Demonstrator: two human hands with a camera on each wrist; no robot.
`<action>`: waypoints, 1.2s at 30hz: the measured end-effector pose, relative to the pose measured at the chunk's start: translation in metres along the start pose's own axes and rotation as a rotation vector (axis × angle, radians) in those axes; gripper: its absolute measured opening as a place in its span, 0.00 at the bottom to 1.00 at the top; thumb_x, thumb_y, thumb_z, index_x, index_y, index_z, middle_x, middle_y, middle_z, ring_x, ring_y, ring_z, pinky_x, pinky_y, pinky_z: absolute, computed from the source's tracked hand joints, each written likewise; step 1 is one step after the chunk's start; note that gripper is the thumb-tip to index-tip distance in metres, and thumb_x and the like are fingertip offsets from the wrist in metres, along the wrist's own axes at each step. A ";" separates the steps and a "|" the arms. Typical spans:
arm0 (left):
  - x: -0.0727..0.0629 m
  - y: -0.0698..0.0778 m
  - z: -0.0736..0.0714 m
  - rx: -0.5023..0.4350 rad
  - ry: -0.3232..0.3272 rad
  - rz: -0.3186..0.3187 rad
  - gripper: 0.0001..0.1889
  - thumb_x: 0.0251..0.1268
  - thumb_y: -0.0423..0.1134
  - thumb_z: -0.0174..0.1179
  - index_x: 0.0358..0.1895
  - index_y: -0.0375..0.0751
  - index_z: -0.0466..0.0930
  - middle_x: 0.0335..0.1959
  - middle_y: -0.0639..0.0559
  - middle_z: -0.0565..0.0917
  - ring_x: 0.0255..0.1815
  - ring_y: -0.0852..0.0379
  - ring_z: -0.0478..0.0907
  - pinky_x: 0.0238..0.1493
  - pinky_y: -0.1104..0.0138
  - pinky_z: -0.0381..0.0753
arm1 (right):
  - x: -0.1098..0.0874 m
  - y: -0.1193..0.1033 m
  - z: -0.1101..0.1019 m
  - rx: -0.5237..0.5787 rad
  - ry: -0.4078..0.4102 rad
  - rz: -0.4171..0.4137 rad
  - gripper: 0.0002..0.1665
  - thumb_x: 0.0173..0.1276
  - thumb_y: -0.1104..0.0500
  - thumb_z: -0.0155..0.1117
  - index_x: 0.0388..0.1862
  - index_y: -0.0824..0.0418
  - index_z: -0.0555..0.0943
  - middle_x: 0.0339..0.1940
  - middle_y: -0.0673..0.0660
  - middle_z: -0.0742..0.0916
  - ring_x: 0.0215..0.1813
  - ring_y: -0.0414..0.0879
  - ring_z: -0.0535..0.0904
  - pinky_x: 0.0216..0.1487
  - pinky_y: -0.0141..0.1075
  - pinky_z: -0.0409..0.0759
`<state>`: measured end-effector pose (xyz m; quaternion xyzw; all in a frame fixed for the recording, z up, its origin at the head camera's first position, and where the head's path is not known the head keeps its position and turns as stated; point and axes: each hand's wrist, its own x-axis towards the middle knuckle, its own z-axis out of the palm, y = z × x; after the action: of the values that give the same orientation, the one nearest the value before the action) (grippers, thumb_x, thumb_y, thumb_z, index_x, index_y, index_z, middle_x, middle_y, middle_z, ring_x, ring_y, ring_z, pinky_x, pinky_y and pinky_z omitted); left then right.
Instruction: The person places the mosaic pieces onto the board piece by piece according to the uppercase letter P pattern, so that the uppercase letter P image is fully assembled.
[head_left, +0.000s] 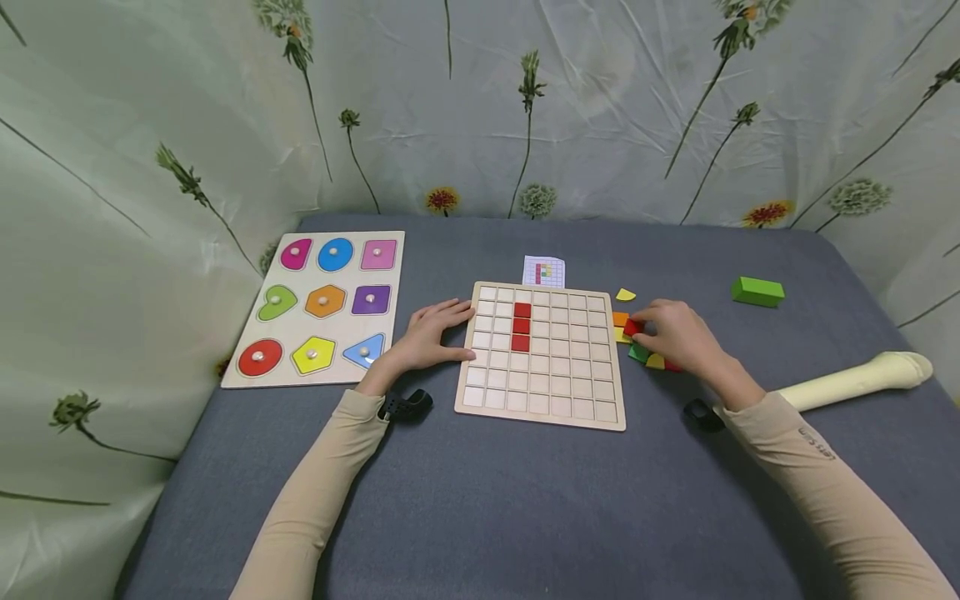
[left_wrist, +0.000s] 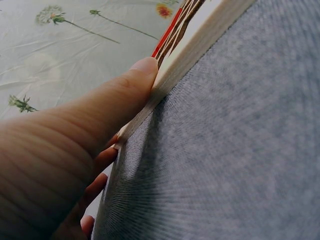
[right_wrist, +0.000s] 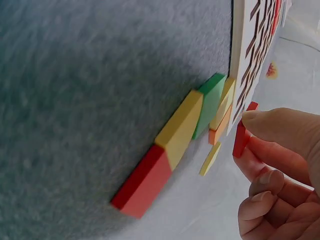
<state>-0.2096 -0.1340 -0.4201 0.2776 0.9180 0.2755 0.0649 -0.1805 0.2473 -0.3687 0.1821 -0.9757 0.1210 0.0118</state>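
A wooden grid board [head_left: 540, 383] lies mid-table, with three red square tiles [head_left: 521, 326] in one column of its cells. Against the board's left edge rests my left hand [head_left: 425, 335], fingers and thumb extended. In the left wrist view the thumb [left_wrist: 120, 92] touches the board's side. Beyond the board's right edge my right hand [head_left: 678, 333] pinches a red tile [right_wrist: 241, 137] between thumb and fingers. Loose pieces lie by it: a green tile [right_wrist: 209, 102], a yellow piece with a curved edge [right_wrist: 181, 120], a red one [right_wrist: 145, 182] and an orange tile [head_left: 620, 319].
A pattern card [head_left: 543, 271] lies behind the board. To the left is a knob puzzle [head_left: 337, 321] with coloured shapes. On the right are a green block [head_left: 757, 292] and a long cream-coloured object [head_left: 855, 382]. A small yellow piece [head_left: 626, 295] lies behind the tiles.
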 end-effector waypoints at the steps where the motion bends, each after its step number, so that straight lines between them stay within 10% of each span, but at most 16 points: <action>1: 0.000 0.000 0.000 0.001 0.001 0.001 0.41 0.53 0.50 0.67 0.70 0.42 0.62 0.73 0.45 0.62 0.76 0.45 0.51 0.69 0.43 0.45 | 0.000 -0.002 0.000 0.003 0.004 -0.006 0.17 0.57 0.63 0.66 0.44 0.71 0.83 0.40 0.68 0.85 0.40 0.57 0.82 0.41 0.50 0.78; 13: 0.000 0.003 -0.001 0.009 -0.011 -0.010 0.41 0.53 0.51 0.67 0.70 0.41 0.61 0.73 0.45 0.62 0.77 0.44 0.51 0.70 0.43 0.45 | 0.000 -0.020 0.006 0.030 0.047 -0.091 0.07 0.56 0.64 0.67 0.34 0.65 0.86 0.33 0.61 0.85 0.25 0.44 0.73 0.26 0.35 0.69; 36: 0.000 0.001 0.000 0.008 -0.001 -0.003 0.41 0.53 0.51 0.67 0.70 0.42 0.61 0.73 0.44 0.62 0.76 0.44 0.51 0.70 0.43 0.45 | 0.009 -0.058 0.017 0.069 0.023 -0.177 0.09 0.55 0.63 0.68 0.36 0.64 0.86 0.33 0.57 0.86 0.32 0.46 0.78 0.30 0.36 0.75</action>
<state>-0.2089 -0.1335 -0.4190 0.2766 0.9196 0.2716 0.0647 -0.1678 0.1872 -0.3716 0.2663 -0.9509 0.1553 0.0271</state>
